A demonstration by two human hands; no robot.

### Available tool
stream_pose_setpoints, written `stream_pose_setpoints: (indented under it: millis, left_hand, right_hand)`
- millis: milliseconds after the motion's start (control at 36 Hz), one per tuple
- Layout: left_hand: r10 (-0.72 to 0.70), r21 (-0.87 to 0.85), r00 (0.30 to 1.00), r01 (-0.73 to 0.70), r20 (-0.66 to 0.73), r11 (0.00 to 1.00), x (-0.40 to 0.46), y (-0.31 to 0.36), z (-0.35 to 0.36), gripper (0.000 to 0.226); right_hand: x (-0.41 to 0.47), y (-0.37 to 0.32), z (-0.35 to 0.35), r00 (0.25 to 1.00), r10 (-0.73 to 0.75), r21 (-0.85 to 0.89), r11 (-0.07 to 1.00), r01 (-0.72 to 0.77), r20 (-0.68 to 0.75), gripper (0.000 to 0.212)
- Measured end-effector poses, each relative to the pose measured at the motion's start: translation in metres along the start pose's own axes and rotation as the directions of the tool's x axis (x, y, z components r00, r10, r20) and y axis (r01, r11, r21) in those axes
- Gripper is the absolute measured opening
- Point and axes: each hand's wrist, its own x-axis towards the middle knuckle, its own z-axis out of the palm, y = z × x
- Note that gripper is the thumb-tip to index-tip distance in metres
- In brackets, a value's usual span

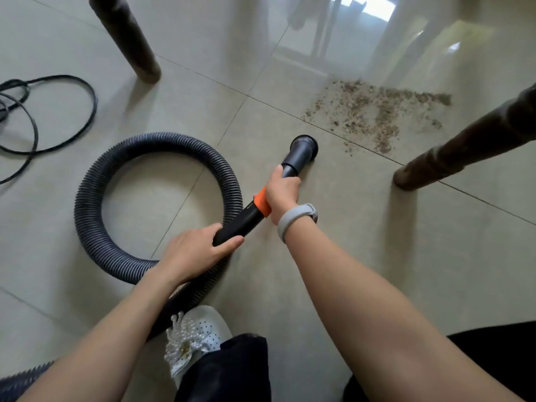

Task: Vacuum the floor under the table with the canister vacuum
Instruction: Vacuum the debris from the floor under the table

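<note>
Nearest the camera, a white shoe with a pearl trim stands on the pale tiled floor, with a dark trouser leg over it. Just beyond, the left hand curls its grip round the near end of the black wand, where the ribbed grey hose joins it. That hose loops away to the left in a wide ring lying flat on the tiles and comes back under the left forearm. Farther along the wand, the right hand, with a grey wristband on its wrist, closes its grip round the tube at an orange collar. Past the right hand the wand ends in a round black nozzle, tilted down toward the floor and pointing far and right. Beyond the nozzle, a little apart from it, lies a patch of brown crumbs. A dark bench leg stands to the right of the crumbs, and another bench leg at far left. A black cable lies coiled at the left edge.
</note>
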Motion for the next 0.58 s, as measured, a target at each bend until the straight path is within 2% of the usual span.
stream_pose_setpoints:
  millis: [111, 194, 278, 333, 417, 500, 583]
  left_hand:
    - [-0.038, -0.045, 0.999, 0.037, -0.029, 0.998, 0.0, -0.005, -0.009, 0.071]
    - [-0.087, -0.125, 0.996, 0.088, 0.011, 0.988, -0.005, -0.012, -0.013, 0.063]
    - [-0.123, -0.158, 0.992, 0.127, 0.036, 0.979, -0.017, -0.023, -0.018, 0.074]
    - [-0.127, -0.119, 0.99, 0.132, 0.054, 0.984, -0.025, -0.031, -0.019, 0.079]
    - [-0.139, -0.081, 0.978, 0.153, 0.153, 0.985, -0.033, -0.036, -0.016, 0.074]
    - [-0.125, -0.149, 0.961, 0.165, 0.246, 0.975, -0.036, -0.032, -0.01, 0.065]
    - [-0.126, -0.241, 0.953, 0.195, 0.274, 0.951, -0.041, -0.034, -0.006, 0.061]
  right_hand:
    - [0.007, -0.012, 0.009, 0.997, 0.004, -0.036, 0.999, -0.002, 0.071, 0.055]
    - [0.002, -0.015, 0.017, 0.993, 0.03, -0.052, 0.998, -0.025, 0.112, 0.056]
    - [-0.009, -0.005, 0.026, 0.99, 0.054, -0.054, 0.997, -0.048, 0.131, 0.056]
    - [-0.019, 0.009, 0.03, 0.991, 0.062, -0.051, 0.997, -0.056, 0.117, 0.057]
    - [-0.035, 0.03, 0.039, 0.99, 0.078, -0.009, 0.997, -0.077, 0.119, 0.06]
    - [-0.032, 0.055, 0.049, 0.988, 0.078, -0.018, 0.997, -0.076, 0.131, 0.073]
    - [-0.046, 0.053, 0.05, 0.985, 0.089, -0.06, 0.995, -0.081, 0.149, 0.065]
